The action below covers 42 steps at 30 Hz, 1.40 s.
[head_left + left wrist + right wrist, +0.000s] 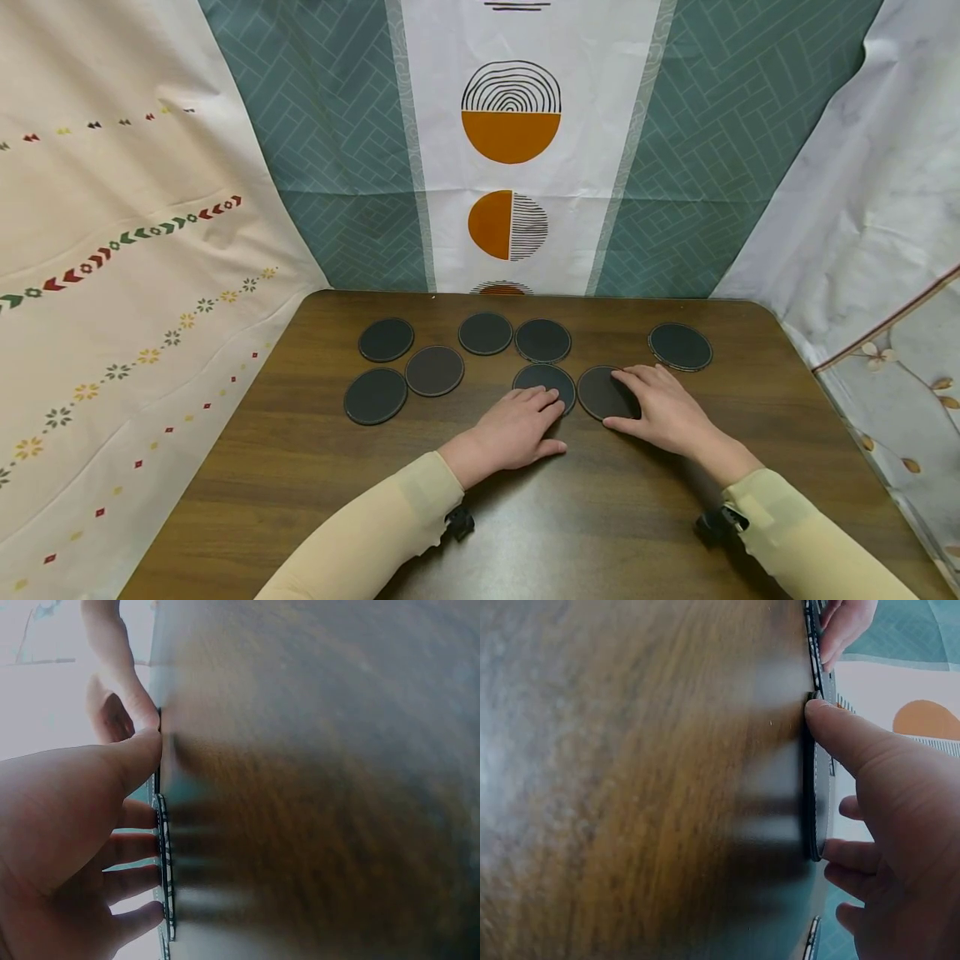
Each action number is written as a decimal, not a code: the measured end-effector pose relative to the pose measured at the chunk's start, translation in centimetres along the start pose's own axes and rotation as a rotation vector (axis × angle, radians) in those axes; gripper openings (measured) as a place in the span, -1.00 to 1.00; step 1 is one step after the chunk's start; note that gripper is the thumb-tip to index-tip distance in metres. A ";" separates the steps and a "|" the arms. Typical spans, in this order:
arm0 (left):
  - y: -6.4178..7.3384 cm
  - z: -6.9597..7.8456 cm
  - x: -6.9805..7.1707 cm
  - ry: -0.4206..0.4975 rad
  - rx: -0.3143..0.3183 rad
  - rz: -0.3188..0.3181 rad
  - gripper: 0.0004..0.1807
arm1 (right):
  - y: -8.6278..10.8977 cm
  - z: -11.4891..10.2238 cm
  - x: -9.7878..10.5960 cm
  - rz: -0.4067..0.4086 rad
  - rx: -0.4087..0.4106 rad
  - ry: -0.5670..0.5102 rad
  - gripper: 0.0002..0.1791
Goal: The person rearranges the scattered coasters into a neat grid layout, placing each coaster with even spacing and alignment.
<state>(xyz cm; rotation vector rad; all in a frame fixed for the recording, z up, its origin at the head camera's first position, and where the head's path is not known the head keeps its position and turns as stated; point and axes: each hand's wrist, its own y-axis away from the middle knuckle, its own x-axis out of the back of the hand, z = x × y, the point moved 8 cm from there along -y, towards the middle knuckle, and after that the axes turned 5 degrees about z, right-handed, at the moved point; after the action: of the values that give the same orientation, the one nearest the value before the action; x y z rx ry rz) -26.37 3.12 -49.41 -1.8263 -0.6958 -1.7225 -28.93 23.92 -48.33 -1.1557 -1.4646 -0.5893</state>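
Two round black coasters lie side by side on the table, their edges close together. My left hand (517, 425) rests its fingertips on the left one (553, 377), with the thumb held out to the side. My right hand (663, 408) holds the other coaster (602, 392) across its rim, thumb at the near edge and fingers at the far right edge. In the right wrist view this coaster (821, 787) spans the space between thumb and fingers. In the left wrist view the left coaster (168, 877) appears edge-on under the fingers.
On the wooden table (570, 533), more coasters lie flat: a cluster at the left with one coaster (435, 371) in it, two at the back middle including one coaster (543, 341), and a lone coaster (680, 347) at the back right. A patterned curtain (345, 150) hangs behind.
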 end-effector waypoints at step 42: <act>0.0 0.1 0.1 -0.008 -0.012 0.010 -0.21 | 0.1 1.3 1.5 0.016 -0.020 -0.023 -0.02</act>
<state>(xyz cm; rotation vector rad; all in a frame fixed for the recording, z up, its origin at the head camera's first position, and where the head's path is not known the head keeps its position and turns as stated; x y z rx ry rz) -26.29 3.23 -49.30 -1.8429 -0.6801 -1.7175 -29.24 25.55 -47.30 -1.1918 -1.4708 -0.5824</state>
